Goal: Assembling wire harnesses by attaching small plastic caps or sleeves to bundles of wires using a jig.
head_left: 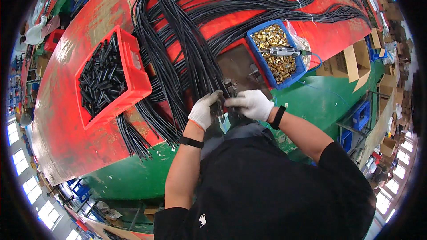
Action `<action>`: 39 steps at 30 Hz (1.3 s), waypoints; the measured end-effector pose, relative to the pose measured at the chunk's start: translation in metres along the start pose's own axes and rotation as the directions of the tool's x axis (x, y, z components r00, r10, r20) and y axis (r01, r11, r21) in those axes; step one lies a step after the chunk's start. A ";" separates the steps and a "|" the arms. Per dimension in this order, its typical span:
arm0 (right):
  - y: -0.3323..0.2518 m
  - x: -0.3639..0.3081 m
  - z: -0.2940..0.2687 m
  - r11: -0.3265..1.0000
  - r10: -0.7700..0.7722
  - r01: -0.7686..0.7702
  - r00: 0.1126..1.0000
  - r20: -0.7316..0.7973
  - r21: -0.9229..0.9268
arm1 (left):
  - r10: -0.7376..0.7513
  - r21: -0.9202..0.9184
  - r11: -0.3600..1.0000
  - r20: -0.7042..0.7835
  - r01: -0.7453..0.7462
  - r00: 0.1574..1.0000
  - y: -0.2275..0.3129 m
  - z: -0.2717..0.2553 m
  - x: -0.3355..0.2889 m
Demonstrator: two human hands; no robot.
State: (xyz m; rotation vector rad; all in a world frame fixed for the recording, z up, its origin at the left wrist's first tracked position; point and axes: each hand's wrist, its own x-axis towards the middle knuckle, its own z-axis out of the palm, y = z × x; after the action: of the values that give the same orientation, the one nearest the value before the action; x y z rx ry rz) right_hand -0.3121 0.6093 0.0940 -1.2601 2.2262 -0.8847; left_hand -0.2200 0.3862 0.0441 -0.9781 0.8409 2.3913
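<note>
Long bundles of black cables (187,35) drape across the red table and run down toward my body. At their near ends, my left hand (205,110), in a white glove with grey-stained fingertips, is closed on a black cable. Just to its right, my right hand (253,105), gloved too, has its fingers bent and pinched together close to the cable ends. What lies between those fingers is too small to make out. Beyond both hands lies a dark metal plate (240,69) with small metal fixtures on it.
A red bin (141,90) of black plastic sleeves stands at the left. On the right, a blue bin (283,84) holds brass-coloured terminals, with a grey air tool (284,51) lying across it and a blue hose attached. Open cardboard boxes (351,64) stand farther right.
</note>
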 end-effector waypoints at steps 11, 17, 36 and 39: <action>-0.016 -0.042 -0.012 0.919 -0.370 0.382 0.921 0.119 -0.097 | -0.001 0.070 0.998 -0.082 0.006 0.997 0.007 0.031 0.001; -0.017 -0.039 -0.016 0.919 -0.377 0.388 0.915 0.144 -0.061 | -0.009 0.088 0.996 -0.085 0.017 0.996 0.013 0.041 -0.003; 0.032 0.062 0.001 0.924 -0.247 0.332 0.895 0.371 -0.187 | 0.005 0.103 0.995 -0.198 0.016 0.980 0.014 -0.002 0.002; 0.049 0.103 0.009 0.909 -0.223 0.327 0.906 0.359 -0.260 | 0.041 0.051 0.998 -0.161 -0.033 0.986 0.019 -0.034 -0.006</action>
State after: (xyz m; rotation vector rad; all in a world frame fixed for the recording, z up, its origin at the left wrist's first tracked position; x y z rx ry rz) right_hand -0.3860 0.5354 0.0473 -1.7660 2.0031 -0.3767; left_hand -0.2101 0.3486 0.0363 -1.1592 0.9775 2.3347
